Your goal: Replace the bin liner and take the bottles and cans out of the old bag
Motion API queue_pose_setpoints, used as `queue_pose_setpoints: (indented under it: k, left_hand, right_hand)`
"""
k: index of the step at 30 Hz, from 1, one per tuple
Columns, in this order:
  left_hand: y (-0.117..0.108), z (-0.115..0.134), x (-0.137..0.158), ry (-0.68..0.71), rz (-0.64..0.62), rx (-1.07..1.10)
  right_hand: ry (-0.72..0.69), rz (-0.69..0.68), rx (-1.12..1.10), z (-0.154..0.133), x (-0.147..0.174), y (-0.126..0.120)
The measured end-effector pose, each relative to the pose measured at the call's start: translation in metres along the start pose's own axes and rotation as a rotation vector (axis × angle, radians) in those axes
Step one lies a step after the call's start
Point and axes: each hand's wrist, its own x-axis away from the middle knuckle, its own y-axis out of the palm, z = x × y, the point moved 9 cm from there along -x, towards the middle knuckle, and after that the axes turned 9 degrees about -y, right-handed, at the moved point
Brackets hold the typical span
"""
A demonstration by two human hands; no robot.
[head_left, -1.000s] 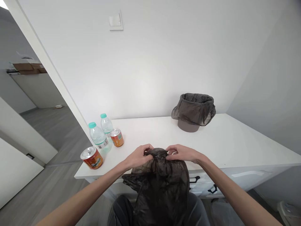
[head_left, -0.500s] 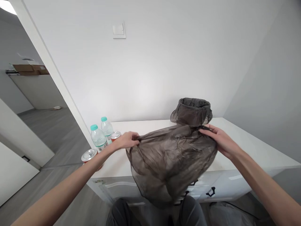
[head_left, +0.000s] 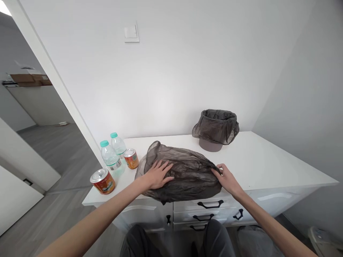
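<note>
My left hand point(head_left: 157, 174) lies palm down with the fingers spread flat across the left part of the dark, see-through bin bag point(head_left: 184, 171); it presses on the plastic and grips nothing. The forearm runs up to it from the lower left of my view. My right hand point(head_left: 226, 178) rests at the bag's right end, fingers loosely bent with the tips on the plastic's edge; I cannot tell whether they pinch it or only touch it. That arm comes in from the lower right.

The bag lies puffed and crumpled on the front half of the white cabinet top point(head_left: 268, 164), between my two hands, its near edge drooping a little over the front lip above the drawers.

Further back, to the right, stands a small waste bin point(head_left: 216, 130) lined with a like dark bag, its rim folded over the outside. At the left end of the top I see two water bottles point(head_left: 111, 151) with teal caps, one orange can point(head_left: 131, 158) just beside them, and a second orange can point(head_left: 102, 181) near the front corner.

The drawers point(head_left: 209, 210) below have black handles. A white wall with a light switch point(head_left: 132, 33) rises behind, and a grey floor point(head_left: 61, 153) opens to the left.
</note>
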Motion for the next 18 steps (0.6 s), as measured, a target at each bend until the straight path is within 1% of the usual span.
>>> queue_pose_setpoints:
  k: [1,2,3,4,5,6,8,9,10,11,13,14,15,16,18]
  left_hand:
    - [0.013,-0.014,0.004,-0.036,-0.044,-0.011]
    - [0.019,-0.027,0.008,-0.075,-0.058,-0.020]
    - [0.019,-0.036,0.012,-0.107,-0.043,-0.025]
    - [0.014,-0.040,0.018,-0.126,-0.003,-0.024]
    - [0.005,-0.037,0.024,-0.125,0.050,-0.011]
    - [-0.006,-0.029,0.031,-0.098,0.100,0.012]
    - [-0.020,0.002,0.047,0.017,0.143,0.080]
    - [-0.021,0.021,0.055,0.085,0.121,0.110]
    - [-0.017,0.038,0.063,0.137,0.079,0.128]
    - [-0.009,0.051,0.070,0.170,0.030,0.133]
    - [0.014,0.065,0.078,0.166,-0.053,0.116]
    - [0.026,0.065,0.080,0.142,-0.072,0.109]
    - [0.037,0.062,0.081,0.116,-0.077,0.113]
    - [0.045,0.057,0.081,0.092,-0.071,0.138]
    - [0.051,0.043,0.079,0.052,-0.042,0.252]
  right_hand:
    - [0.008,0.010,0.031,0.001,0.001,-0.006]
    - [0.019,0.020,0.065,0.002,0.003,-0.013]
    - [0.031,0.030,0.100,0.002,0.005,-0.021]
    - [0.033,0.044,0.134,0.000,0.007,-0.027]
    - [0.010,0.067,0.169,-0.006,0.010,-0.034]
    - [-0.046,0.101,0.213,-0.016,0.013,-0.040]
    - [-0.250,0.154,0.330,-0.045,0.025,-0.047]
    - [-0.377,0.131,0.398,-0.060,0.033,-0.043]
    - [-0.499,0.056,0.468,-0.071,0.041,-0.033]
    - [-0.601,-0.062,0.535,-0.076,0.049,-0.019]
    - [-0.725,-0.317,0.646,-0.070,0.064,0.007]
    - [-0.753,-0.400,0.689,-0.062,0.069,0.015]
    - [-0.765,-0.443,0.723,-0.053,0.072,0.019]
    - [-0.771,-0.454,0.744,-0.044,0.073,0.020]
    - [-0.777,-0.428,0.742,-0.031,0.072,0.016]
